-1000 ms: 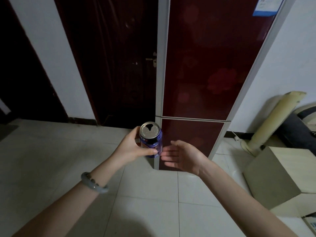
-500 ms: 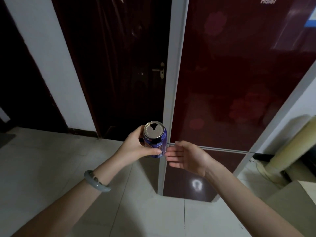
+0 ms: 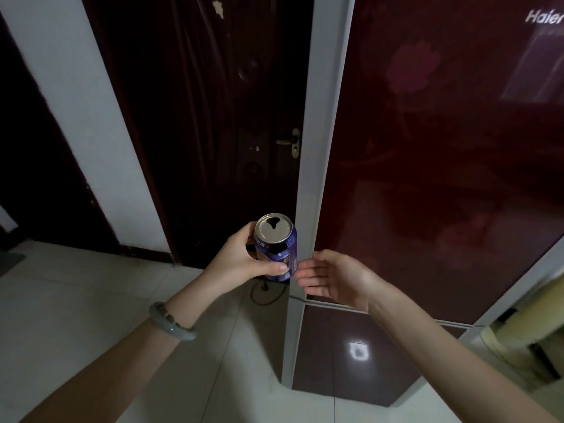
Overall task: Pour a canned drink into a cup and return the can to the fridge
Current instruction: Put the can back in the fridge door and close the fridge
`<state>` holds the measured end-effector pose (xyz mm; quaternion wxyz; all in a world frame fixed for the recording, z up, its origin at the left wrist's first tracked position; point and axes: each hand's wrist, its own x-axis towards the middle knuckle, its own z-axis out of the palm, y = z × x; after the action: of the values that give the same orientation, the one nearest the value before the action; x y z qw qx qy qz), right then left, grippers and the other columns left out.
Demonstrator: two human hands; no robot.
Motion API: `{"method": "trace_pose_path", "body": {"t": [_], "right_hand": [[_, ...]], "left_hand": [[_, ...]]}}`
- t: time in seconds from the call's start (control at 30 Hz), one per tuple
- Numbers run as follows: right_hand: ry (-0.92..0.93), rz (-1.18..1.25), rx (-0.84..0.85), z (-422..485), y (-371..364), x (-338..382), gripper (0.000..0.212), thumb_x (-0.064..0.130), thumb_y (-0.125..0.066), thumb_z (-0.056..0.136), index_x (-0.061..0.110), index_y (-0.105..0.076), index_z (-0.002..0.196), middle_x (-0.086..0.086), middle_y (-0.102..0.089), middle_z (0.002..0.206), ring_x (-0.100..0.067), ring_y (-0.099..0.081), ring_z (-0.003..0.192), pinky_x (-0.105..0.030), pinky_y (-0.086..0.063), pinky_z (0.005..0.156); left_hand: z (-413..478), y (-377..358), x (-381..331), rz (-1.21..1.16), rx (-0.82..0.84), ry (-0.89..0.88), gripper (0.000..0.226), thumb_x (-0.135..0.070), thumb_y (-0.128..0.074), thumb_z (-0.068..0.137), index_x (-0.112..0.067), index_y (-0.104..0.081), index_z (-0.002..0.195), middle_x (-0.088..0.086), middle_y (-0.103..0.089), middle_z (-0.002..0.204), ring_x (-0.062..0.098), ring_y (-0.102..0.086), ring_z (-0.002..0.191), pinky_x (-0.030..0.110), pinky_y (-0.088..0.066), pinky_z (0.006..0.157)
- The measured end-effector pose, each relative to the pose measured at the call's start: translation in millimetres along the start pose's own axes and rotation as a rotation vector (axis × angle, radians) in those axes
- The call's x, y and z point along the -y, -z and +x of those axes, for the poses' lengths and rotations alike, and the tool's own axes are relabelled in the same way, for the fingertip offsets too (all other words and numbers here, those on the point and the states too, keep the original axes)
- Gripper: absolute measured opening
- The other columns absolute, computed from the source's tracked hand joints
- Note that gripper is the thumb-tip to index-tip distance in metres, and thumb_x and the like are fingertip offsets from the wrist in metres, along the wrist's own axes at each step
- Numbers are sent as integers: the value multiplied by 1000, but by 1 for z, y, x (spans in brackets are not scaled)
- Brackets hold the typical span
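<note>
a: what does the left hand (image 3: pixel 241 257) hold?
b: a blue can (image 3: pixel 276 247), upright, its opened top showing.
a: and the right hand (image 3: pixel 332 277)?
b: fingers straight, palm turned to the can, fingertips just beside it.
a: what's around them?
b: a dark red fridge (image 3: pixel 442 148), closed, just behind both hands. left of it a dark door (image 3: pixel 213 117), pale tiled floor (image 3: pixel 91 300) below, a bracelet (image 3: pixel 171 323) on the left wrist.
</note>
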<state>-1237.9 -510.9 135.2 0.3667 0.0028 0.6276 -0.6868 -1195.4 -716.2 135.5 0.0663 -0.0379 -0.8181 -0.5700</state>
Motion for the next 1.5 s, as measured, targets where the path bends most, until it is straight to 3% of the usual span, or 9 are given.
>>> {"method": "trace_pose_path", "body": {"t": [0.17, 0.3, 0.37, 0.47, 0.6, 0.73, 1.03, 1.37, 1.5], "right_hand": [[257, -303, -147, 20, -9, 16, 34, 22, -39, 99, -1, -62, 107, -10, -62, 90, -20, -57, 83, -31, -47, 78], [798, -1241, -263, 30, -7, 39, 37, 27, -47, 97, 7, -55, 126, -12, -59, 120, -23, -52, 115, -24, -34, 98], [981, -1593, -283, 37, -9, 54, 47, 26, -54, 93, 6, -48, 134, -17, -53, 130, -29, -48, 122, -30, -35, 104], [1228, -1999, -412, 58, -13, 72, 49, 23, -68, 79, 1, -59, 122, -20, -61, 121, -35, -57, 115, -42, -44, 100], [1256, -2362, -583, 77, -6, 95, 33, 23, -70, 76, 8, -71, 105, -15, -68, 112, -31, -61, 110, -45, -42, 103], [1221, -2524, -639, 89, 1, 105, 16, 15, -60, 81, 13, -75, 87, -7, -70, 95, -29, -62, 108, -50, -32, 110], [751, -2688, -631, 89, -16, 105, 38, 12, -35, 94, 11, -59, 123, -15, -53, 129, -39, -31, 132, -59, 22, 102], [734, -2671, -578, 62, -31, 93, 31, 21, -44, 90, 13, -69, 107, -16, -56, 122, -37, -37, 126, -56, 23, 105], [1014, -2541, -606, 37, -26, 69, 17, 27, -59, 81, 19, -75, 79, -6, -64, 93, -29, -56, 107, -52, -5, 116]], "left_hand": [[17, 16, 4, -38, 8, 8, 71, -42, -87, 44, -37, -58, 109, -15, -68, 108, 5, -63, 103, 40, -48, 97], [24, 29, 9, -45, 35, 1, 72, -40, -88, 47, -39, -57, 112, -15, -67, 110, 7, -62, 107, 40, -48, 97], [26, 36, 10, -50, 44, -11, 72, -40, -88, 48, -41, -57, 112, -15, -67, 112, 6, -62, 106, 36, -48, 95], [31, 46, 13, -59, 56, -25, 72, -40, -89, 48, -42, -57, 113, -15, -66, 114, 6, -62, 107, 34, -48, 94], [34, 54, 21, -64, 55, -18, 71, -40, -89, 47, -45, -56, 111, -14, -66, 115, 7, -62, 108, 34, -48, 95], [36, 59, 30, -60, 60, 1, 71, -40, -89, 46, -45, -57, 109, -15, -66, 114, 7, -62, 107, 33, -49, 94], [35, 55, 27, -81, 84, 7, 73, -38, -87, 46, -35, -56, 112, -16, -67, 111, 4, -62, 105, 24, -49, 87], [25, 53, 23, -95, 121, -5, 76, -36, -88, 46, -35, -55, 115, -16, -67, 112, 5, -62, 106, 25, -50, 88], [22, 58, 25, -72, 132, -7, 77, -37, -88, 46, -35, -55, 115, -14, -67, 113, 5, -61, 107, 31, -49, 94]]}}
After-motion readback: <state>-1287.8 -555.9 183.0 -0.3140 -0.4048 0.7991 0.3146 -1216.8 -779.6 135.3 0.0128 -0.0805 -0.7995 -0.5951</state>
